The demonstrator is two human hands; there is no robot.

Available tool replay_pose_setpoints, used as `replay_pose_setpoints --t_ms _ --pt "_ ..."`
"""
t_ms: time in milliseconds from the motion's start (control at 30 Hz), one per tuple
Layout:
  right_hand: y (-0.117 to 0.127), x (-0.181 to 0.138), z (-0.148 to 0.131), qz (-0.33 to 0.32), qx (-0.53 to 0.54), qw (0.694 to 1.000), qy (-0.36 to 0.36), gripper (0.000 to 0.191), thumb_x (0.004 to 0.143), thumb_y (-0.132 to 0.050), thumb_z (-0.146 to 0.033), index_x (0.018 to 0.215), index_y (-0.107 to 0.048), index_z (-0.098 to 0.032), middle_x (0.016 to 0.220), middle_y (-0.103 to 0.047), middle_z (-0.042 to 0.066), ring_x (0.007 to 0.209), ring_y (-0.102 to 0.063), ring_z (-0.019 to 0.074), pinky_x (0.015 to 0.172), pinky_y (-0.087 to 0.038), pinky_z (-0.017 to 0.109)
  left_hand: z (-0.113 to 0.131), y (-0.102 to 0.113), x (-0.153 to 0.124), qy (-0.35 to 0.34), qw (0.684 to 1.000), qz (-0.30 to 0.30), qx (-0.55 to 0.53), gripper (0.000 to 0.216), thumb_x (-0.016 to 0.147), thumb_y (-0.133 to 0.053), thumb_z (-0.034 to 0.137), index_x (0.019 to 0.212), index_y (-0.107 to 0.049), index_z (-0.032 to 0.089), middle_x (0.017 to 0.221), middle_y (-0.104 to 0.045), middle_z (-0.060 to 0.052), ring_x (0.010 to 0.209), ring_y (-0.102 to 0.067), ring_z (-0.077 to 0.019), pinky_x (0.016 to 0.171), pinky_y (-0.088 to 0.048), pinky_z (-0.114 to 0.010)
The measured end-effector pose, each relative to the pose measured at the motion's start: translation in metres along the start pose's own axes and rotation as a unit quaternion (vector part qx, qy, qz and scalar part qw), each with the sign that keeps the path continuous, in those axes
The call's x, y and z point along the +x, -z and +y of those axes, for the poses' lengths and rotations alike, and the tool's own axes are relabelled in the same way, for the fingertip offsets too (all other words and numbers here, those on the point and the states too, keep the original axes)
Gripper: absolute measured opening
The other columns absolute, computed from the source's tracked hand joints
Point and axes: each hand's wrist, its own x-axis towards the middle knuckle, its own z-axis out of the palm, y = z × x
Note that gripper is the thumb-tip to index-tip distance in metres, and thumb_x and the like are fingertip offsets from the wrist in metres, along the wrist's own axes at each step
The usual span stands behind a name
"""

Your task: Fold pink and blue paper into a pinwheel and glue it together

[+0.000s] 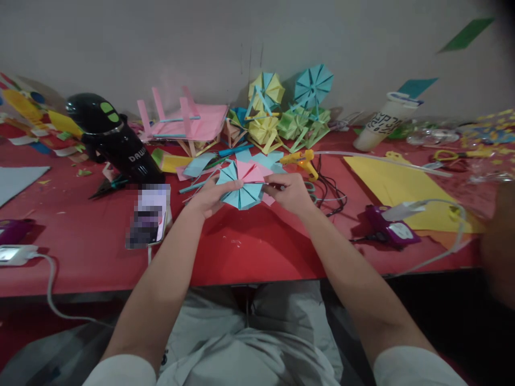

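Note:
A round, pleated paper fan wheel in light blue, with a pink section at its upper right, is held above the red table. My left hand grips its left side, thumb laid across the top towards the centre. My right hand pinches the right edge near the pink section, fingers closed; its fingertips are partly hidden. Just behind lie loose light blue sheets and a yellow hot glue gun. The handles of a pair of scissors show beside my right hand.
Finished paper wheels lean on the wall behind, beside a pink paper table model. Left stand a black bottle and a phone. Right are a purple power socket, yellow paper, a tilted cup and cables.

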Motion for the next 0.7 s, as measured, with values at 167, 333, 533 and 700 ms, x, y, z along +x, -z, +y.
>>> replay_pose_setpoints --t_ms 167,333,533,700 --pt "0.0010 -0.0008 -0.0040 -0.022 0.002 1.000 0.010 0.017 0.082 -0.063 -0.026 0.070 -0.072 -0.017 0.057 -0.054 -0.002 0.054 -0.042 0.0086 0.052 -0.032 0.024 -0.0003 -0.0012 -0.0005 -0.002 1.000 -0.006 0.014 0.048 0.053 -0.092 0.027 0.093 -0.069 0.016 0.099 -0.076 -0.009 0.091 -0.073 -0.0240 0.084 -0.059 -0.035" --pt "0.0011 -0.0018 -0.0039 -0.039 -0.018 0.999 -0.002 0.026 0.084 -0.058 -0.024 0.059 -0.064 -0.017 0.052 -0.049 -0.002 0.054 -0.041 0.0091 0.052 -0.031 0.024 -0.0014 -0.0006 -0.0007 0.007 0.999 0.009 0.032 0.046 0.054 -0.091 0.027 0.093 -0.069 0.017 0.096 -0.076 -0.007 0.090 -0.072 -0.0238 0.084 -0.059 -0.036" --pt "0.0006 -0.0007 -0.0056 -0.025 -0.018 0.999 -0.006 0.022 0.081 -0.060 -0.025 0.061 -0.063 -0.018 0.058 -0.054 -0.001 0.057 -0.044 0.0105 0.055 -0.035 0.025 -0.0017 0.0000 0.0006 -0.003 1.000 0.009 0.020 0.046 0.052 -0.091 0.026 0.090 -0.068 0.016 0.091 -0.076 -0.008 0.086 -0.072 -0.0237 0.081 -0.059 -0.036" --pt "0.0012 -0.0012 -0.0051 -0.017 -0.026 1.000 -0.002 0.020 0.080 -0.057 -0.021 0.061 -0.062 -0.018 0.055 -0.051 -0.002 0.055 -0.042 0.0100 0.054 -0.034 0.025 -0.0035 -0.0002 0.0015 0.001 1.000 0.008 0.015 0.048 0.052 -0.091 0.024 0.094 -0.068 0.016 0.093 -0.076 -0.009 0.086 -0.073 -0.0239 0.081 -0.059 -0.037"
